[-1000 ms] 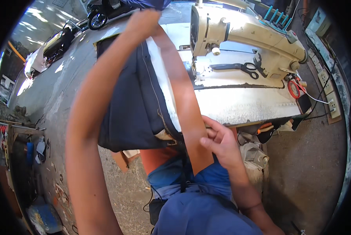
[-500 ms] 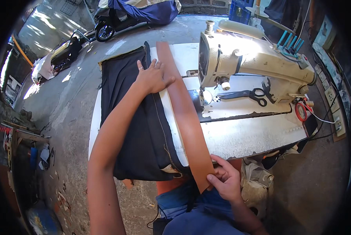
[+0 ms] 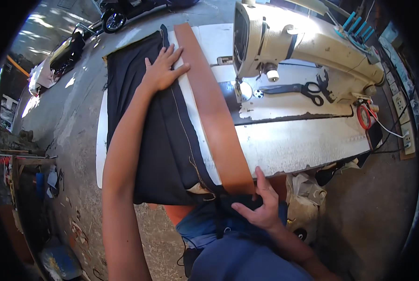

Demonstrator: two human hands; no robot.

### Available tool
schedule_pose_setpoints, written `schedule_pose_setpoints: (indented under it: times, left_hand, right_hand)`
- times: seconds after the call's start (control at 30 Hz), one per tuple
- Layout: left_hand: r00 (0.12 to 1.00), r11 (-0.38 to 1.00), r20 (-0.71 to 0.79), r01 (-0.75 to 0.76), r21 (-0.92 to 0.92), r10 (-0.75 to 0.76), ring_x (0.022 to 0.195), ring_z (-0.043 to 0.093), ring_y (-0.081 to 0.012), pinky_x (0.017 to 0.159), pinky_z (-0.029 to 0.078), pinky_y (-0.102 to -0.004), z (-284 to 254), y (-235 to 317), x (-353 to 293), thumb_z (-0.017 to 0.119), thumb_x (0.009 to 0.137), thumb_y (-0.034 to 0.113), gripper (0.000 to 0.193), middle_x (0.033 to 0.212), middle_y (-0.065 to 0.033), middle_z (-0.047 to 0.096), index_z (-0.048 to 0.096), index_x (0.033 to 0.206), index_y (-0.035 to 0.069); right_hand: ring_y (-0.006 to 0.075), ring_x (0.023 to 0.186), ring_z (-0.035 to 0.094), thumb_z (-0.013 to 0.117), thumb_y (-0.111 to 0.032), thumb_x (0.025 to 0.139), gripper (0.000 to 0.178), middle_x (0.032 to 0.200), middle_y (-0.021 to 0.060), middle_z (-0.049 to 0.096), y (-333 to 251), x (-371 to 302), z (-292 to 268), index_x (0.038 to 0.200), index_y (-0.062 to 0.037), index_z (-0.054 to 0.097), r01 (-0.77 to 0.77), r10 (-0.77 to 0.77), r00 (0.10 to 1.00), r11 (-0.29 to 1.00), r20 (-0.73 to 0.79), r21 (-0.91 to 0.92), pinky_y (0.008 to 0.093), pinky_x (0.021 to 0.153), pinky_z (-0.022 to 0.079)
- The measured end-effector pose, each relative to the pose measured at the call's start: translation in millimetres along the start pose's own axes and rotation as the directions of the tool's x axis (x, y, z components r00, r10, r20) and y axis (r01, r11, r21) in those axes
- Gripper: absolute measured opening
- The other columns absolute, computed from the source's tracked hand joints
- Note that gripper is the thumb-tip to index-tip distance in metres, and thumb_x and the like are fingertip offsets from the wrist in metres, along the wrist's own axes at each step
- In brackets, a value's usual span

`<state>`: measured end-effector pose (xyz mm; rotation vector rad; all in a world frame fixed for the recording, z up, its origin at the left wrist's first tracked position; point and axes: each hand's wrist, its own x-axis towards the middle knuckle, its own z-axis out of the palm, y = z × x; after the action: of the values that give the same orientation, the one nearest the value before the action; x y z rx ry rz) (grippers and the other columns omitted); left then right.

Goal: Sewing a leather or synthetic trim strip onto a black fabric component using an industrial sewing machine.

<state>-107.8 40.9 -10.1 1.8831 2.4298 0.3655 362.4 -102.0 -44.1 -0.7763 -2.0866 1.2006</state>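
A long brown strip of leather-like material (image 3: pixel 214 112) lies lengthwise over the white sewing table (image 3: pixel 303 150), its near end bending over the front edge. Left of it is spread a piece of black fabric (image 3: pixel 144 117) with a light stitched line along its right side. My left hand (image 3: pixel 164 69) rests flat on the black fabric's far part, fingers spread, thumb reaching to the strip's left edge. Close by the strip's near end, my right hand (image 3: pixel 264 204) is open, thumb and fingers apart, with nothing in it.
A sewing machine (image 3: pixel 308 47) stands on the right half of the table. Black scissors (image 3: pixel 296 90) lie beneath its arm, near a small bobbin-like disc (image 3: pixel 258 93). A red tape roll (image 3: pixel 364 116) is by the right edge. Beyond the table, a motorcycle (image 3: pixel 113 21) is parked.
My right hand has let go of the strip's near end and opened. The left hand has shifted left, off the strip onto the black fabric. The whole view has tilted slightly downward.
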Motion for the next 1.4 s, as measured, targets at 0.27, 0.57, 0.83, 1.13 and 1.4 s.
schedule_pose_setpoints:
  times: [0.27, 0.57, 0.83, 1.13, 1.4]
  left_hand:
    - [0.999, 0.999, -0.018, 0.04, 0.019, -0.039, 0.171, 0.016, -0.032, 0.128, 0.007, -0.0838, 8.3, 12.8, -4.9, 0.045, 0.102, 0.076, 0.09, 0.185, -0.0029, 0.025, 0.032, 0.176, 0.027]
    - [0.995, 0.997, -0.059, 0.08, -0.018, -0.081, 0.172, 0.015, -0.0316, 0.128, 0.007, -0.0829, 15.3, 29.2, -13.5, 0.04, 0.104, 0.074, 0.094, 0.186, -0.0035, 0.017, 0.024, 0.178, 0.021]
    - [0.993, 0.997, -0.096, 0.059, -0.041, -0.063, 0.172, 0.015, -0.0319, 0.127, 0.008, -0.084, 18.1, 38.5, -12.4, 0.04, 0.104, 0.075, 0.096, 0.187, -0.0062, 0.017, 0.023, 0.178, 0.016]
    - [0.998, 0.995, -0.034, 0.057, 0.084, -0.054, 0.171, 0.017, -0.0319, 0.126, 0.011, -0.0853, 25.6, 34.3, 12.9, 0.04, 0.103, 0.078, 0.097, 0.185, -0.0063, 0.023, 0.029, 0.176, 0.015]
    - [0.998, 0.992, -0.055, 0.024, 0.122, -0.017, 0.171, 0.02, -0.0289, 0.124, 0.015, -0.0871, 31.7, 20.8, 32.2, 0.042, 0.101, 0.082, 0.098, 0.184, -0.0045, 0.026, 0.033, 0.175, 0.018]
  right_hand:
    - [0.0257, 0.105, 0.078, 0.085, -0.005, 0.094, 0.099, 0.133, 0.0226, 0.075, 30.3, -22.0, 49.2, 0.172, 0.008, 0.025, 0.126, -0.072, 0.963, 0.972, -0.26, 0.198, 0.0309, 0.088, 0.061]
    - [0.0216, 0.106, 0.077, 0.079, 0.003, 0.098, 0.095, 0.136, 0.0215, 0.073, 1.3, -37.7, 46.7, 0.173, 0.0054, 0.022, -0.037, 0.223, 0.949, 0.782, -0.223, 0.623, 0.0259, 0.09, 0.059]
    - [0.0171, 0.102, 0.075, 0.076, 0.008, 0.097, 0.071, 0.129, 0.0183, 0.075, -3.3, -51.8, 42.4, 0.161, 0.005, 0.044, -0.14, 0.367, 0.915, 0.679, -0.167, 0.721, 0.0219, 0.087, 0.058]
    - [0.0157, 0.09, 0.071, 0.077, 0.009, 0.097, 0.047, 0.12, 0.0148, 0.074, -4.4, -51.8, 39.0, 0.14, 0.0041, 0.057, -0.2, 0.442, 0.896, 0.482, -0.04, 0.853, 0.0246, 0.079, 0.061]
    - [0.015, 0.088, 0.07, 0.077, 0.01, 0.096, 0.048, 0.118, 0.0141, 0.074, 3.8, -46.2, 41.4, 0.14, 0.0048, 0.058, -0.261, 0.468, 0.883, 0.476, 0.009, 0.84, 0.0262, 0.077, 0.062]
